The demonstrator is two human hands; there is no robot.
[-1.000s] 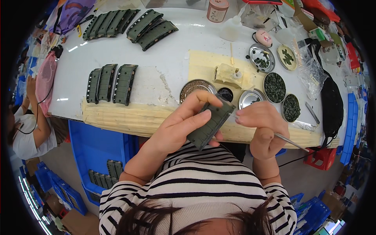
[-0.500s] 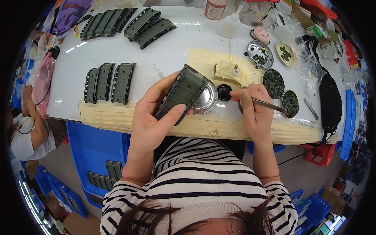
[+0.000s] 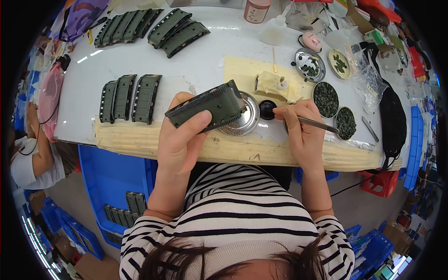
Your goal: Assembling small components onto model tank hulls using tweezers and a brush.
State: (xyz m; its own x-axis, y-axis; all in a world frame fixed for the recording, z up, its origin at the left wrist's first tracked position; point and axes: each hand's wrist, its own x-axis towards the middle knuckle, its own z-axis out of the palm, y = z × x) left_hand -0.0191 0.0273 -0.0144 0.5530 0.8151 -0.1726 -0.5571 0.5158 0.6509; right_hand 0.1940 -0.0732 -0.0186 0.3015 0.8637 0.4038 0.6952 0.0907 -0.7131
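Observation:
In my left hand (image 3: 178,142) is a dark green curved panel (image 3: 201,108) with ribbed, toothed edges, my thumb lying across its face. It is tilted over a round silver tin lid (image 3: 247,122) and partly covers it. My right hand (image 3: 304,128) pinches metal tweezers (image 3: 319,124) like a pen. Their back end reaches toward a tin of small dark green pieces (image 3: 346,122); the tip is mostly hidden by my fingers, beside a small black round dish (image 3: 267,106). Another round tin (image 3: 325,100) of similar pieces stands behind my right hand.
Similar green panels (image 3: 148,98) lie at the left, with more (image 3: 128,27) at the far left. A tape-covered block (image 3: 268,86) stands behind the black dish. A silver dish (image 3: 310,63), a cream dish (image 3: 346,70) and a black strap (image 3: 392,126) are at the right. Below sits a blue crate (image 3: 109,172).
My left hand has turned the green panel from steeply upright to nearly level, its upper end swinging down to the right. My right hand stays by the black dish with hardly any movement.

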